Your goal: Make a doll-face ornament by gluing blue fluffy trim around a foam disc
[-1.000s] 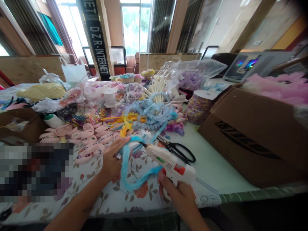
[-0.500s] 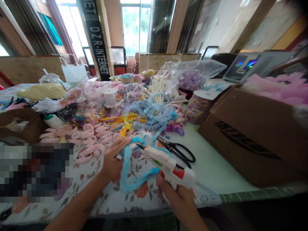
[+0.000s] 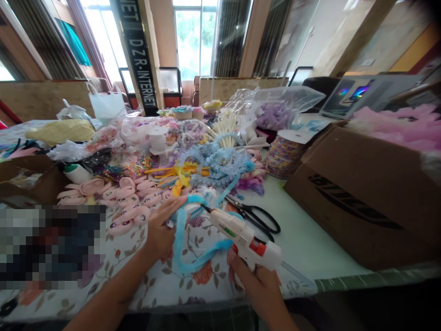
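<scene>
My right hand (image 3: 257,280) is wrapped round the handle of a white hot glue gun (image 3: 234,230), with a clear glue stick (image 3: 298,272) sticking out of its back. The gun's dark nozzle points up and left, close to a light blue fuzzy strip (image 3: 179,239). My left hand (image 3: 161,230) is closed on the upper part of that strip, beside a pale rounded piece that is partly hidden. From there the strip hangs in a loop over the flowered tablecloth (image 3: 138,271). Black-handled scissors (image 3: 263,218) lie just beyond the gun.
Several pink bunny-eared heads (image 3: 127,195) lie left of my hands. Blue ruffled trim (image 3: 215,161) and yellow sticks (image 3: 172,170) are heaped ahead. A multicoloured spool (image 3: 284,156) stands near a large cardboard box (image 3: 358,193) at right. Another open box (image 3: 31,184) sits at left.
The glue gun has shifted slightly right in my right hand, its nozzle drawing back a little from my left fingers. My left hand and the blue strip have hardly moved.
</scene>
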The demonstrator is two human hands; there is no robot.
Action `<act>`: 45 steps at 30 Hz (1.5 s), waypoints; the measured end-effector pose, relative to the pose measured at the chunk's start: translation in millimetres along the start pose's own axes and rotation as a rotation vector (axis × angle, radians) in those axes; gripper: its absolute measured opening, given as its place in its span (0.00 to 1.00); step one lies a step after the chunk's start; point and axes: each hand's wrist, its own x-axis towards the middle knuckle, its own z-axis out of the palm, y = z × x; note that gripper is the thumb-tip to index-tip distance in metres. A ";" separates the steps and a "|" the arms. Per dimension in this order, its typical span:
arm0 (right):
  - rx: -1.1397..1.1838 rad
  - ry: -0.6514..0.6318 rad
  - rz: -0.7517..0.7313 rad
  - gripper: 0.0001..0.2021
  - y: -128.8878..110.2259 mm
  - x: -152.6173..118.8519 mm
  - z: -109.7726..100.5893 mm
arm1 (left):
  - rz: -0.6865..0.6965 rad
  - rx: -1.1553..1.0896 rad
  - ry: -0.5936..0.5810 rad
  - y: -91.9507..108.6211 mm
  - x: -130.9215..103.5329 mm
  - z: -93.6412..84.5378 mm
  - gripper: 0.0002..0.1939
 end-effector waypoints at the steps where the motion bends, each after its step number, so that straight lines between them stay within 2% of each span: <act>1: -0.009 0.004 -0.010 0.16 0.2 -0.3 0.1 | -0.001 0.002 0.001 0.3 0.1 0.1 0.27; 11: -0.001 -0.036 -0.065 0.19 -2.5 -2.5 1.4 | -0.029 0.015 -0.011 0.6 -1.6 0.7 0.23; 20: 0.136 -0.101 -0.007 0.17 -3.4 -4.5 5.4 | -0.040 0.019 -0.018 0.0 -1.9 0.5 0.20; 30: 0.080 -0.129 0.002 0.22 11.0 -5.9 10.2 | -0.094 -0.003 -0.010 2.8 -0.1 1.2 0.19; 33: 0.083 -0.121 0.028 0.22 12.2 -4.7 9.7 | -0.190 -0.024 0.025 0.6 -0.4 1.2 0.20; 37: 0.180 -0.152 0.034 0.21 8.0 -2.6 7.3 | -0.444 -0.099 0.078 -3.2 1.6 -1.6 0.25; 40: 0.270 -0.138 0.026 0.20 3.2 -1.0 -0.4 | -0.570 -0.240 0.142 -6.6 5.5 -4.1 0.26; 43: 0.284 -0.023 -0.001 0.20 2.6 2.3 -21.9 | -0.640 -0.426 0.189 -11.0 7.8 -4.8 0.25; 45: 0.227 0.095 -0.025 0.20 6.6 7.8 -46.4 | -0.659 -0.471 0.199 -13.1 7.9 -4.7 0.24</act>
